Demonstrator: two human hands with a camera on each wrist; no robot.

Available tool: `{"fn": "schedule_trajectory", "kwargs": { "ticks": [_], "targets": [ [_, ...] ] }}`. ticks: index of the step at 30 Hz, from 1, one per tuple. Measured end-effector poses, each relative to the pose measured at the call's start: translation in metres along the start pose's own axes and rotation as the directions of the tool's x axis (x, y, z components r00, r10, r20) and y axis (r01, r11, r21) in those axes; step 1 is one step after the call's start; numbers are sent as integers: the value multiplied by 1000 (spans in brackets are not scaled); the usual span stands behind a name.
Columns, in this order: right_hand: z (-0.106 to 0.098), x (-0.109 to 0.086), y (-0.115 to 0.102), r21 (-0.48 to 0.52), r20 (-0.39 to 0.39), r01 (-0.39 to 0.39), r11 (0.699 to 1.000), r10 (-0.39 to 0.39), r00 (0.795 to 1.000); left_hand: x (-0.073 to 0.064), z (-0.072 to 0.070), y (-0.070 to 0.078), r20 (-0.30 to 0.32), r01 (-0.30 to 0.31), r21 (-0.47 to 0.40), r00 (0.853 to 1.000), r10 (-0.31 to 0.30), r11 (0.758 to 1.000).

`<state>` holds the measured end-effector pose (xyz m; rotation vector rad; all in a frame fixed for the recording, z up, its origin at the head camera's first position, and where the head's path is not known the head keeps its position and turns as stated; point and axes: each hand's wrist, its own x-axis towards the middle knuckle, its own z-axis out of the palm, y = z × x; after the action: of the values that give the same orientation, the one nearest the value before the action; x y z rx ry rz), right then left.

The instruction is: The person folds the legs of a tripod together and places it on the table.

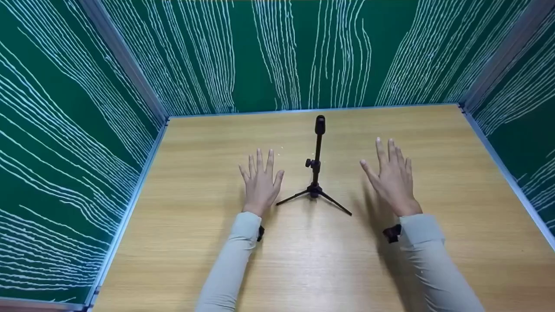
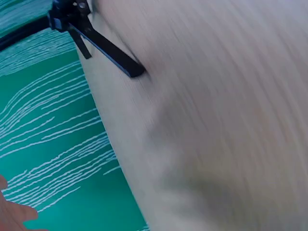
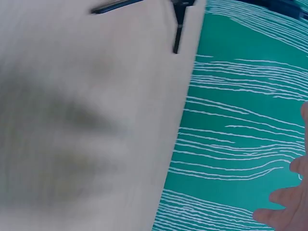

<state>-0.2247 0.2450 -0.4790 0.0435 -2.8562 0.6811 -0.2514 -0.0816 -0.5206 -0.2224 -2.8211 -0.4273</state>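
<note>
A small black tripod stand [image 1: 317, 149] rises upright on the wooden table, its legs spread and a knob partway up its post. To its left my left hand [image 1: 261, 186] is held with fingers straight and spread, holding nothing. My right hand [image 1: 393, 180] is on the other side, farther from the stand, also with fingers extended and holding nothing. In the left wrist view a tripod leg [image 2: 113, 53] shows near the top, with fingertips [image 2: 19, 211] at the lower left. The right wrist view has fingers [image 3: 288, 197] at its right edge and a leg [image 3: 179, 31] at the top.
Green panels [image 1: 243, 52] with white wavy lines stand along the back and both sides of the table [image 1: 208, 143]. Metal frame posts [image 1: 130, 56] join them at the corners. A few tiny pale specks lie on the tabletop just left of the stand.
</note>
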Motion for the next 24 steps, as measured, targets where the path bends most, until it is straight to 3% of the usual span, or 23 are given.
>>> {"fn": "schedule_trajectory", "kwargs": {
  "ticks": [5,8,15,20,24],
  "targets": [
    [-10,5,-10,123,-38,28,992,-24,999,-2,5,5,55,22,-165,998,-13,986],
    [-18,9,-19,194,-54,40,980,-30,998,-3,8,9,88,24,-280,996,1,960],
    [-40,18,-46,316,-29,19,949,-10,1000,-7,19,21,123,7,-487,991,60,873],
    [-50,23,-65,391,-47,68,918,-54,997,-10,29,29,181,73,-603,982,46,794],
    [-54,28,-77,469,-75,130,874,-108,991,-11,37,33,212,110,-659,976,43,744]
  ]
}}
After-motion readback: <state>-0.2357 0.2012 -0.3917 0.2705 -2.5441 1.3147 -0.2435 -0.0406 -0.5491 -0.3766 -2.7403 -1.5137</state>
